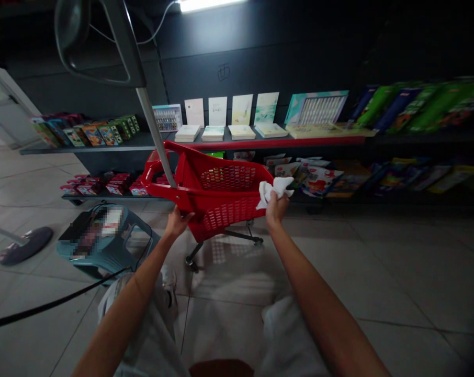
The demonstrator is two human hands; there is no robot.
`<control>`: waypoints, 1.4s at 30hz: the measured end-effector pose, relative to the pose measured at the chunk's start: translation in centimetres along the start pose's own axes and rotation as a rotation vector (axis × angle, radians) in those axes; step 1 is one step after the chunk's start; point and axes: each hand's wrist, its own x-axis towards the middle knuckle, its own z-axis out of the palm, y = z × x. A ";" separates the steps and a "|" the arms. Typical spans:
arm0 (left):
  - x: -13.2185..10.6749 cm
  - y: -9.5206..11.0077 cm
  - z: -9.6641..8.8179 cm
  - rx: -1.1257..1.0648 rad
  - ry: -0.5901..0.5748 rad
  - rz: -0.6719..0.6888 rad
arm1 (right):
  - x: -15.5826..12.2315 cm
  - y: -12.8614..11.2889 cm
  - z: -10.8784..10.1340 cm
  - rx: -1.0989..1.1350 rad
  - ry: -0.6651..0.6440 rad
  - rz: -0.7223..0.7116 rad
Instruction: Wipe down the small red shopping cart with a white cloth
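Observation:
A red plastic shopping cart [229, 209] with perforated sides stands on small wheels in front of me. My left hand [177, 222] grips the lower side of its basket near the handle end, fingers partly hidden. At the opposite end, my right hand [277, 208] is closed around a crumpled white cloth [274, 189], which lies against the basket's rim. A grey pole [154, 131] with a dark loop at its top rises by the cart's handle; how it is fixed I cannot tell.
Behind the cart, a dark shelf [323, 141] carries books, boxed pens and bagged goods. Small boxes [103, 134] fill its left part. A blue-grey stool [111, 246] with blurred items stands left, beside a round pole base [27, 246]. A black cable [60, 299] runs low.

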 end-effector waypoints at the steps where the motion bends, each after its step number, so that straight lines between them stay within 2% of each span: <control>1: 0.0 0.0 -0.1 -0.007 0.000 -0.002 | -0.4 -0.8 0.1 -0.041 0.008 -0.013; 3: 0.1 -0.1 -0.3 -0.021 -0.001 -0.006 | -1.1 -2.4 0.3 -0.046 0.033 -0.027; 4: 0.2 -0.2 -0.4 -0.024 -0.005 -0.008 | -1.4 -3.2 0.3 -0.061 0.020 -0.080; 7: 0.6 -0.5 -0.8 -0.017 -0.022 -0.017 | -2.1 -5.4 -0.1 -0.157 -0.029 -0.330; 10: 1.0 -1.2 -1.3 -0.017 -0.019 -0.019 | -2.6 -6.9 -0.5 -0.280 -0.191 -0.551; 13: 1.2 -2.1 -2.0 -0.030 0.009 -0.034 | -3.2 -7.4 -0.2 -0.398 -0.395 -0.654; 16: 1.2 -2.8 -2.7 -0.024 0.038 -0.067 | -3.7 -7.6 0.8 -0.470 -0.442 -0.666; 22: 0.5 -3.6 -3.7 -0.001 0.122 -0.080 | -4.4 -7.8 1.9 -0.473 -0.488 -0.718; 26: 0.2 -4.3 -4.3 0.045 0.165 -0.088 | -4.2 -7.4 1.3 -0.468 -0.515 -0.712; 33: 0.3 -5.6 -4.6 0.028 0.235 -0.122 | -2.7 -5.1 -0.5 -0.434 -0.629 -0.702; 42: -0.7 -5.9 -4.5 0.041 0.206 -0.087 | -4.3 -5.1 0.5 -0.491 -0.507 -0.663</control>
